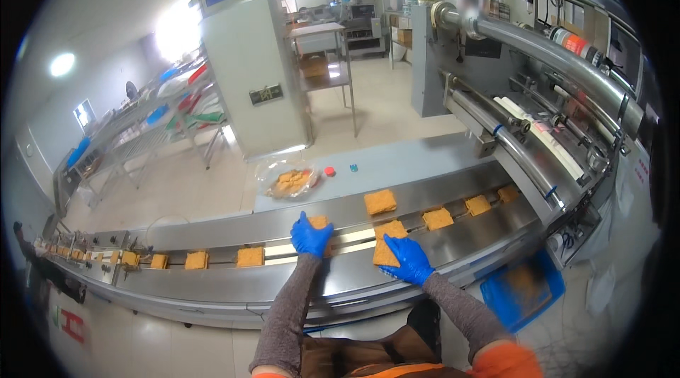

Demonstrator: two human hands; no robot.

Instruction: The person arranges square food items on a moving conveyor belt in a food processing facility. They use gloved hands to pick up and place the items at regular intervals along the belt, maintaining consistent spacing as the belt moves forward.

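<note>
- Person stands at a curved steel conveyor (425, 254), both hands in blue gloves, grey sleeves coming in from the lower edge.
- Left hand (310, 235) rests palm down on a tan square slab (320, 222) sitting at the centre track of the conveyor; the fingers cover most of it, so whether it is pinched or only pressed cannot be told. Looks like pressing or aligning.
- Right hand (406, 259) grasps a second slab (386, 245) by its near edge, fingers curled over it; this slab lies on the near side of the conveyor, just beside the track.
- A third slab (380, 202) lies loose on the far side of the conveyor, apart from both hands.
- More slabs ride the track: one (250, 257) to the person's left, another (438, 219) to the right heading toward the wrapping machine (552, 130).
- Step in hand, as judged: feeding and squaring slabs onto the track, one per slot.
- Next move likely calls for sliding the right-hand slab sideways into an open gap on the track, flat and square.
- Clear bag of broken pieces (289, 181) sits on the grey tabletop (397, 162) behind; blue crate (520, 289) low at right.
</note>
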